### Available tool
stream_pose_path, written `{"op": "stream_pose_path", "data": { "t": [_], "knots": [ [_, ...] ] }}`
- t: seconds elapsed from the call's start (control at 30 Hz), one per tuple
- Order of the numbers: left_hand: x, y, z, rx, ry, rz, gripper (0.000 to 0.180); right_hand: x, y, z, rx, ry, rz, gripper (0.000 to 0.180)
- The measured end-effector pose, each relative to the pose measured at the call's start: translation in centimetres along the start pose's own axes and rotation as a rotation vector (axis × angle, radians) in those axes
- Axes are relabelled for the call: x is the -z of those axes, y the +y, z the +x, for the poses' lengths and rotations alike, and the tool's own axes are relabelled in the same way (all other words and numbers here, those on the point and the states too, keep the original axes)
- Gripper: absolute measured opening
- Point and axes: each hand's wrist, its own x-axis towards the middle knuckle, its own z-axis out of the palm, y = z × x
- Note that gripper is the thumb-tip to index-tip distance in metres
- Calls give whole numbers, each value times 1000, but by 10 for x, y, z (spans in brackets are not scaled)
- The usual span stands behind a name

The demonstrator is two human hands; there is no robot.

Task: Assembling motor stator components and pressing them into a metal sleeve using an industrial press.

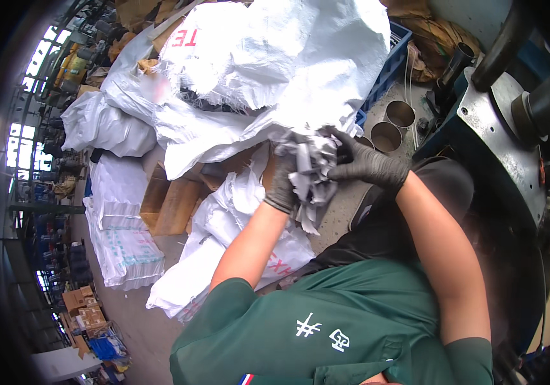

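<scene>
Clasping from both sides, my gloved left hand (284, 174) and right hand (370, 164) press a bundle of crumpled grey strips (313, 168) between them, by the near edge of the large white woven sack (287, 58).

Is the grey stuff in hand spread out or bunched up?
Bunched up: grey pieces overlap in a clump between left hand and right hand.
</scene>
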Motion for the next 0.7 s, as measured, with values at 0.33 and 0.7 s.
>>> {"op": "stream_pose_path", "data": {
  "t": [0.33, 0.7],
  "knots": [
    [69, 85, -7, 470, -34, 668, 45, 1, -30, 36, -22, 491, -711, 57],
    [-67, 149, 58, -564, -525, 1712, 39, 30, -43, 60, 144, 583, -4, 92]
  ]
}}
